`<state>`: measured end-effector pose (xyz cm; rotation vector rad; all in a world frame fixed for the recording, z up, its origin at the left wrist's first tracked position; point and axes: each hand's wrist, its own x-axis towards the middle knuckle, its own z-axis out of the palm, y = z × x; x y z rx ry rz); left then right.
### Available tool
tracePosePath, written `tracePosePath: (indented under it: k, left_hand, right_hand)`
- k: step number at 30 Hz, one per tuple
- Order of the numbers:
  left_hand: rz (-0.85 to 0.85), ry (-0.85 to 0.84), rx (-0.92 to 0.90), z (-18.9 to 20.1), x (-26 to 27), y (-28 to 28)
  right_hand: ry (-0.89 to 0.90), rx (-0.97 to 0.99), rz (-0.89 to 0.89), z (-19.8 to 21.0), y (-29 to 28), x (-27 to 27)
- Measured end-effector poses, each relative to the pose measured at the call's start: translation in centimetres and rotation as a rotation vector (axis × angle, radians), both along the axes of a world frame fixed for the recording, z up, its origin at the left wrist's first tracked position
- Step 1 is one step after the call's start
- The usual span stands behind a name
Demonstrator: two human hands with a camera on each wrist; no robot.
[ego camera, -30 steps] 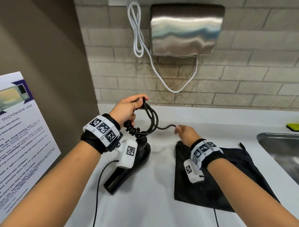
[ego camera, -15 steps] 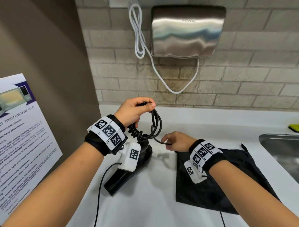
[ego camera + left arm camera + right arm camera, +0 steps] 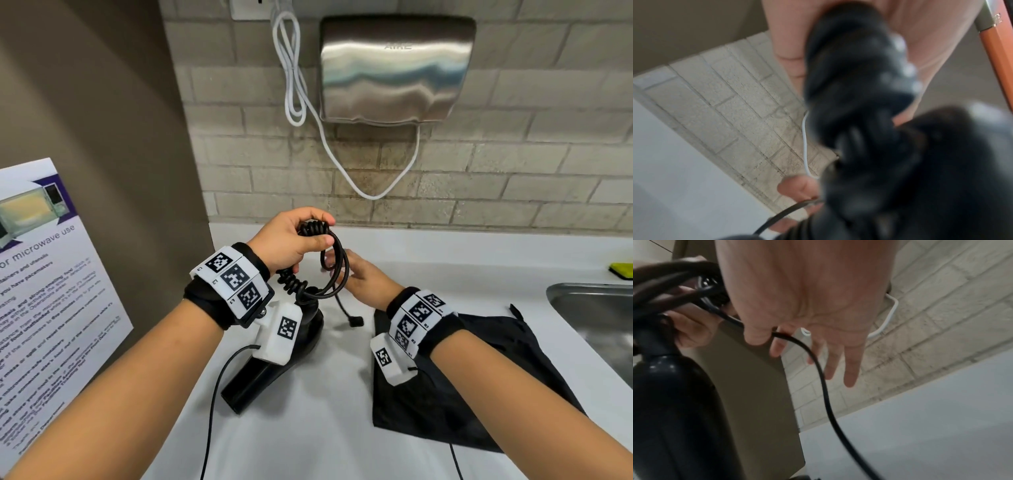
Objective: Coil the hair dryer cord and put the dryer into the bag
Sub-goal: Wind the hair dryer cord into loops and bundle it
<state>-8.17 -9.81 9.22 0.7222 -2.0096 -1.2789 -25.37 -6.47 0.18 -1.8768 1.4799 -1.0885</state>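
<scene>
The black hair dryer (image 3: pixel 274 370) lies on the white counter (image 3: pixel 325 428), nozzle towards me. My left hand (image 3: pixel 308 236) is raised above it and grips several loops of its black cord (image 3: pixel 337 270), including the curly part. In the left wrist view the bunched cord (image 3: pixel 855 81) fills my palm. My right hand (image 3: pixel 346 270) is just behind the loops. Its thumb and forefinger pinch the cord's tail (image 3: pixel 818 369) and the other fingers are straight. The plug (image 3: pixel 356 322) dangles below. The black bag (image 3: pixel 479 377) lies flat on the counter under my right wrist.
A steel hand dryer (image 3: pixel 397 68) and its white cable (image 3: pixel 294 85) hang on the brick wall behind. A sink (image 3: pixel 599 318) and a yellow sponge (image 3: pixel 621 270) are at the right. A brown wall with a microwave notice (image 3: pixel 44 291) bounds the left.
My left hand has lifted the coil higher and taken in another loop. My right hand moved left and up to the loops, and the plug end now hangs below them.
</scene>
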Motion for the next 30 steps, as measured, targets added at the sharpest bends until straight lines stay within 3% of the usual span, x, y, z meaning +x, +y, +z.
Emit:
tracePosePath:
  k: [4, 7, 13, 22, 30]
  left_hand:
    - [0.008, -0.010, -0.033, 0.3, 0.3, -0.3]
    - [-0.018, -0.045, -0.004, 0.3, 0.2, -0.2]
    - [-0.006, -0.079, 0.000, 0.2, -0.4, -0.1]
    - [0.066, -0.064, -0.075, -0.6, -0.8, 0.1]
    - [-0.016, -0.225, -0.010, -0.6, -0.9, 0.7]
  right_hand:
    - [-0.012, 0.009, -0.088, 0.8, -0.1, -1.0]
    - [-0.070, -0.090, -0.206, 2.9, 0.0, -1.7]
    - [-0.284, -0.296, -0.281, 6.7, 0.5, -1.9]
    - [-0.332, -0.472, -0.306, 8.9, 1.6, 0.0]
    - [-0.255, -0.516, -0.225, 8.7, 2.0, 0.6]
